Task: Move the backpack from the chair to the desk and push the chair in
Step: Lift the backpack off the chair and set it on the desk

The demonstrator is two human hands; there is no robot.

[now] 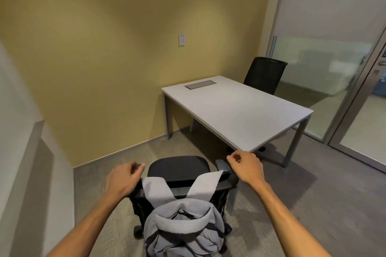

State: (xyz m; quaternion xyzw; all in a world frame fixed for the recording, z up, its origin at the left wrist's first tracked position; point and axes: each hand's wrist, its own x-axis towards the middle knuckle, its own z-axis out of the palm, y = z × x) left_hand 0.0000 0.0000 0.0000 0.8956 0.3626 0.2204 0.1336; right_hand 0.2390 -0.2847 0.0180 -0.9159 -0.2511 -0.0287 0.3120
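Observation:
A grey backpack (183,225) hangs on the back of a black office chair (179,168), its two straps looped over the backrest top. The chair stands on the carpet, pulled away from the pale grey desk (240,110) ahead and to the right. My left hand (123,177) hovers above the chair's left side with fingers loosely curled, holding nothing. My right hand (245,165) hovers above the right armrest, near the desk's front corner, fingers also loosely curled and empty.
A second black chair (264,74) sits at the desk's far side. A grey cable hatch (200,85) is set into the desktop. A yellow wall runs behind, a low white partition (25,152) stands at the left, and a glass wall with a door (355,100) at the right.

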